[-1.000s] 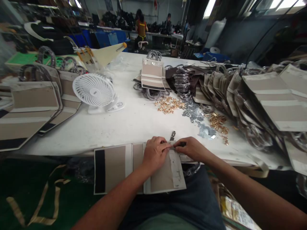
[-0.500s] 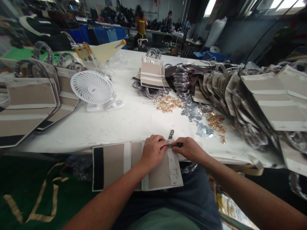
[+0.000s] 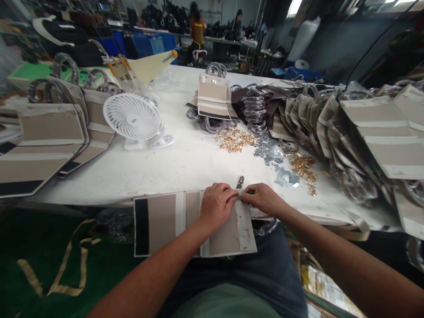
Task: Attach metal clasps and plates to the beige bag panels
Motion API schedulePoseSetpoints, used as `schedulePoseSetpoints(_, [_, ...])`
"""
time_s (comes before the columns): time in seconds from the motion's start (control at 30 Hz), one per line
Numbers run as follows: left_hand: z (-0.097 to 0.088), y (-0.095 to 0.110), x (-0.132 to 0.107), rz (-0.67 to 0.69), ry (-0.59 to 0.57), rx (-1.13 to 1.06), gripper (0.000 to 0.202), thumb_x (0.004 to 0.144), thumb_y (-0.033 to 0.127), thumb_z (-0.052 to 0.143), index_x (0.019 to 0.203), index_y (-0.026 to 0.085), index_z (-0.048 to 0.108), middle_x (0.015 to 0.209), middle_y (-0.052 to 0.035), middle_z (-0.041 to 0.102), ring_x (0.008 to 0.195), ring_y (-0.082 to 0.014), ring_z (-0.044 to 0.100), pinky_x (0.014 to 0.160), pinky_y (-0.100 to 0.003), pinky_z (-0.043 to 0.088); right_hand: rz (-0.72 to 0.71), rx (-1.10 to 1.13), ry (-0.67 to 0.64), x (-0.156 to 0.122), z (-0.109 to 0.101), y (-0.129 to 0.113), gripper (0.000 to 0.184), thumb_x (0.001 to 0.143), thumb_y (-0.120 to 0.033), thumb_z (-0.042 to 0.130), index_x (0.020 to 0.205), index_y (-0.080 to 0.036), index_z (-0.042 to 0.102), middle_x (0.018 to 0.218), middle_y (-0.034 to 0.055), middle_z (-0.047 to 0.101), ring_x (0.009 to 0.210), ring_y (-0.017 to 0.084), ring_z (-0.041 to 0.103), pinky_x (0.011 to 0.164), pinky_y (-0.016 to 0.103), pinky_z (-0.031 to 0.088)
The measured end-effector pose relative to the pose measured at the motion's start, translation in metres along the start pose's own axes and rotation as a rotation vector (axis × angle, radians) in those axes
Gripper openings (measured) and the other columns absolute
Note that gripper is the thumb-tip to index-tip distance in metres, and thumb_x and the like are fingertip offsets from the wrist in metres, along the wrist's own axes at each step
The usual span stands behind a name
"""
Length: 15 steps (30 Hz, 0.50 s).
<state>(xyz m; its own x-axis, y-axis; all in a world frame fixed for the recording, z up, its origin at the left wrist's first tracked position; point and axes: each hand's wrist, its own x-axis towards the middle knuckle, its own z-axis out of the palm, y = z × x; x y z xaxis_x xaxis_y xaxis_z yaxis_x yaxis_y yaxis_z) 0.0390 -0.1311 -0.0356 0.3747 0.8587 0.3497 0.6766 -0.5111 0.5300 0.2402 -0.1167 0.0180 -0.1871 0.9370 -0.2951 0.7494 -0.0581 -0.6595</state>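
A flat beige, white and black bag panel [image 3: 159, 223] lies over my lap and the near edge of the white table [image 3: 185, 165]. My left hand [image 3: 217, 204] rests on the panel with its fingers curled, pinching the panel's top edge. My right hand [image 3: 261, 197] is closed in a pinch on the same edge, fingertips meeting the left hand's; a small dark piece shows between them. A small metal tool [image 3: 239, 182] lies on the table just beyond the fingers.
A white desk fan [image 3: 132, 118] stands left of centre. Gold fittings [image 3: 236, 141] and silver plates [image 3: 271, 154] lie scattered mid-table. Stacks of bag panels fill the left [image 3: 46, 132] and right [image 3: 374, 132]. People work at a far table [image 3: 198, 33].
Both hands stay pinched on the panel's top edge and have barely moved. The view has shifted slightly, so the panel and hands sit a little higher in the picture.
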Motion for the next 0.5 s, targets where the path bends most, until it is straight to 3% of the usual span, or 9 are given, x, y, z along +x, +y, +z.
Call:
schedulePoseSetpoints(0.23, [0.003,0.001,-0.001,0.000,0.027,-0.010,0.012,0.099,0.026,0.070,0.106,0.029,0.079,0.108,-0.0034,0.071,0.104,-0.0243,0.061,0.090,-0.042,0.047,0.060,0.043,-0.093,0.011,-0.004,0.005,0.023,0.081,-0.034,0.059,0.069,-0.017,0.071,0.057,-0.0028,0.057,0.056,0.013,0.049,0.053,0.026,0.032])
schedulePoseSetpoints(0.4, [0.000,0.000,0.001,0.017,-0.016,0.013,0.012,0.099,0.025,0.069,0.103,0.030,0.080,0.109,-0.0038,0.071,0.106,-0.0257,0.060,0.088,-0.043,0.046,0.048,-0.009,0.056,0.012,0.000,0.005,0.013,0.073,-0.024,0.065,0.081,-0.019,0.074,0.067,-0.0021,0.068,0.065,0.014,0.058,0.061,0.025,0.040])
schedulePoseSetpoints(0.5, [-0.003,-0.001,0.002,0.041,-0.041,0.024,0.013,0.099,0.024,0.069,0.103,0.029,0.079,0.111,-0.0043,0.070,0.106,-0.0264,0.059,0.088,-0.044,0.046,0.010,0.003,0.022,0.013,-0.004,0.005,0.012,0.074,-0.023,0.066,0.080,-0.020,0.075,0.072,-0.0012,0.073,0.069,0.016,0.063,0.064,0.025,0.044])
